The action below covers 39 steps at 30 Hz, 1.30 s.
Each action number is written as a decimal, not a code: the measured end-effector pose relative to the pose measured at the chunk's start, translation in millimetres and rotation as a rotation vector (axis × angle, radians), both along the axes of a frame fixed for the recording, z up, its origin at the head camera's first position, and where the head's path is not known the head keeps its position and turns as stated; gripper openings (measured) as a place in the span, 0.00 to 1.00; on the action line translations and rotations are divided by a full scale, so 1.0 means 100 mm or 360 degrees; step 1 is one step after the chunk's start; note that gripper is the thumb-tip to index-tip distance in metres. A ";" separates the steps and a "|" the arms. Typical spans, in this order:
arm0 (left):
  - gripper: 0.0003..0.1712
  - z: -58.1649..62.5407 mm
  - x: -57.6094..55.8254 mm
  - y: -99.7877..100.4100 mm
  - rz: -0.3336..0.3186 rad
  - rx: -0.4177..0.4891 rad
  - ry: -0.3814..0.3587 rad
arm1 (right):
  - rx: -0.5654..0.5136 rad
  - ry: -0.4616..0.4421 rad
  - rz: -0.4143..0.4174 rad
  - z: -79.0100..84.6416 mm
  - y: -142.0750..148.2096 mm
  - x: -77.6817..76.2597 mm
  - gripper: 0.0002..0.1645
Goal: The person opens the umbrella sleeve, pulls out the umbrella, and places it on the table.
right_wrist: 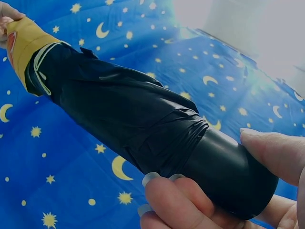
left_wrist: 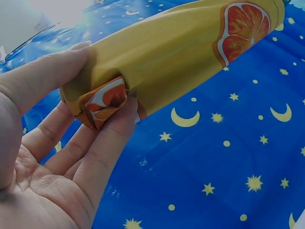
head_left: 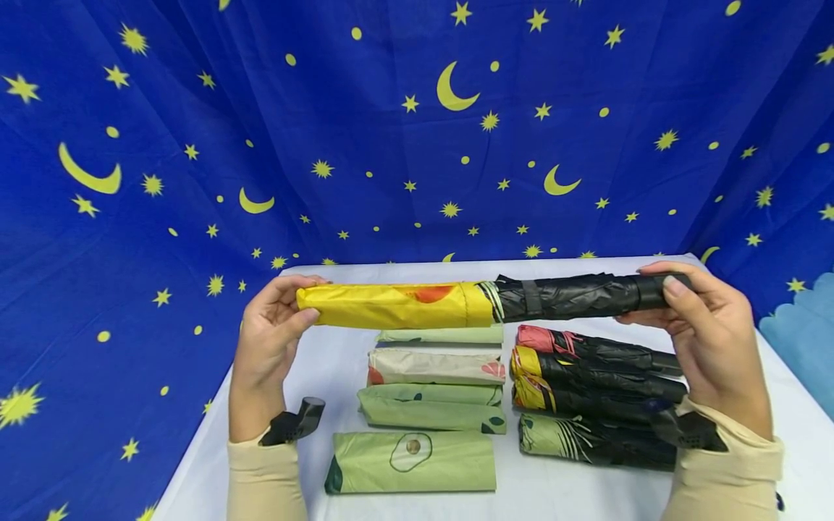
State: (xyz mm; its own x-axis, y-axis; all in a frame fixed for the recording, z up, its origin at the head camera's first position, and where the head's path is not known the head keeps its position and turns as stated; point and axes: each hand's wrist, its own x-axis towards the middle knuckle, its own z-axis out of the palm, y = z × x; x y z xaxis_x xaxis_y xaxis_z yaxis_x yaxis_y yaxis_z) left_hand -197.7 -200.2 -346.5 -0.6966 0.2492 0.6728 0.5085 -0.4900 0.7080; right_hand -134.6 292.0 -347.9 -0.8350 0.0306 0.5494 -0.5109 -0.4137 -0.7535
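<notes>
A folded black umbrella [head_left: 573, 298] is held level above the table, one end inside a yellow sleeve [head_left: 391, 305] with an orange-slice print. My left hand [head_left: 270, 336] pinches the sleeve's far left end between thumb and fingers; the left wrist view shows the fabric bunched there. With thumb and fingers, my right hand [head_left: 719, 336] grips the umbrella's smooth black handle [right_wrist: 228, 171]. White-green cords or edging [right_wrist: 40, 67] show at the sleeve's mouth. The part of the umbrella within the sleeve is hidden.
Below, on the white table [head_left: 195, 463], lie several flat sleeves: an avocado-print green one [head_left: 449, 463], another green one [head_left: 430, 409], a cream one [head_left: 430, 367]. Several folded black umbrellas lie to their right, including one with a red end [head_left: 537, 338]. A starry blue cloth [head_left: 391, 108] hangs behind.
</notes>
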 end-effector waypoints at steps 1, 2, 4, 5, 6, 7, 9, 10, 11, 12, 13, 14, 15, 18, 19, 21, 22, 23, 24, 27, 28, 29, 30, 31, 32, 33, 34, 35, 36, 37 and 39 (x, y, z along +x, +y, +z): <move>0.17 0.00 0.00 0.00 -0.0006 0.0001 0.0009 | 0.0004 0.0001 -0.0005 0.00 0.00 0.00 0.18; 0.17 0.00 -0.01 -0.01 -0.0011 0.0002 0.0018 | 0.0003 0.0003 -0.0006 0.00 0.01 0.00 0.18; 0.17 0.00 -0.01 -0.02 -0.0019 0.0014 0.0029 | -0.0009 0.0010 0.0000 -0.01 0.02 -0.01 0.18; 0.17 0.00 -0.01 -0.03 -0.0014 0.0018 0.0027 | -0.0018 0.0015 0.0004 -0.01 0.02 -0.01 0.18; 0.17 0.00 0.00 -0.03 -0.0009 0.0023 0.0020 | -0.0030 0.0022 0.0013 -0.01 0.03 -0.01 0.18; 0.17 0.01 0.00 -0.04 0.0004 0.0023 0.0011 | -0.0044 0.0027 0.0021 -0.01 0.03 -0.01 0.18; 0.17 0.01 0.02 -0.04 0.0030 0.0024 -0.0018 | -0.0060 0.0035 0.0029 -0.01 0.04 -0.01 0.18; 0.17 0.01 0.02 -0.04 0.0045 0.0023 -0.0036 | -0.0065 0.0040 0.0036 -0.02 0.05 -0.01 0.19; 0.17 0.01 0.03 -0.04 0.0060 0.0021 -0.0051 | -0.0076 0.0045 0.0047 -0.02 0.05 -0.01 0.19; 0.17 0.02 0.03 -0.05 0.0070 0.0023 -0.0066 | -0.0081 0.0048 0.0051 -0.02 0.06 -0.01 0.19; 0.17 0.02 0.03 -0.05 0.0080 0.0026 -0.0077 | -0.0083 0.0050 0.0050 -0.02 0.06 -0.01 0.19; 0.17 0.02 0.04 -0.05 0.0087 0.0032 -0.0088 | -0.0082 0.0053 0.0051 -0.01 0.06 -0.01 0.19; 0.17 0.02 0.04 -0.05 0.0091 0.0038 -0.0092 | -0.0089 0.0056 0.0057 -0.02 0.07 -0.01 0.19; 0.17 0.02 0.04 -0.06 0.0089 0.0059 -0.0102 | -0.0112 0.0057 0.0060 -0.02 0.08 -0.01 0.19; 0.17 0.02 0.04 -0.06 0.0088 0.0065 -0.0105 | -0.0123 0.0058 0.0061 -0.03 0.08 -0.01 0.19; 0.17 0.02 0.04 -0.07 0.0089 0.0066 -0.0112 | -0.0136 0.0059 0.0065 -0.03 0.09 -0.01 0.19; 0.17 0.02 0.04 -0.07 0.0089 0.0070 -0.0116 | -0.0138 0.0059 0.0065 -0.03 0.09 -0.01 0.19; 0.16 0.02 0.05 -0.08 0.0093 0.0070 -0.0119 | -0.0143 0.0058 0.0066 -0.03 0.09 0.00 0.19; 0.16 0.02 0.05 -0.08 0.0094 0.0077 -0.0123 | -0.0143 0.0057 0.0063 -0.04 0.10 0.00 0.19; 0.16 0.01 0.05 -0.09 0.0100 0.0086 -0.0129 | -0.0143 0.0056 0.0066 -0.04 0.10 0.00 0.19; 0.16 0.01 0.05 -0.09 0.0101 0.0089 -0.0130 | -0.0147 0.0055 0.0067 -0.04 0.11 0.00 0.19; 0.16 0.01 0.05 -0.10 0.0106 0.0088 -0.0131 | -0.0153 0.0055 0.0068 -0.04 0.11 0.01 0.19; 0.16 0.01 0.05 -0.10 0.0109 0.0091 -0.0133 | -0.0157 0.0057 0.0070 -0.04 0.11 0.01 0.19; 0.16 0.01 0.05 -0.10 0.0112 0.0090 -0.0133 | -0.0163 0.0059 0.0071 -0.04 0.11 0.01 0.19; 0.16 0.01 0.05 -0.10 0.0117 0.0092 -0.0134 | -0.0168 0.0060 0.0072 -0.04 0.12 0.01 0.19; 0.16 0.01 0.05 -0.11 0.0126 0.0093 -0.0135 | -0.0173 0.0061 0.0071 -0.03 0.12 0.00 0.19; 0.16 0.01 0.05 -0.11 0.0130 0.0097 -0.0135 | -0.0175 0.0061 0.0065 -0.03 0.12 0.01 0.19; 0.16 0.01 0.05 -0.12 0.0130 0.0106 -0.0135 | -0.0181 0.0061 0.0061 -0.03 0.13 0.01 0.19; 0.16 0.01 0.05 -0.12 0.0126 0.0116 -0.0132 | -0.0181 0.0060 0.0051 -0.03 0.13 0.01 0.19; 0.16 0.01 0.05 -0.13 0.0121 0.0126 -0.0130 | -0.0184 0.0057 0.0045 -0.03 0.13 0.01 0.19; 0.16 0.01 0.05 -0.14 0.0110 0.0143 -0.0125 | -0.0187 0.0053 0.0039 -0.03 0.13 0.01 0.19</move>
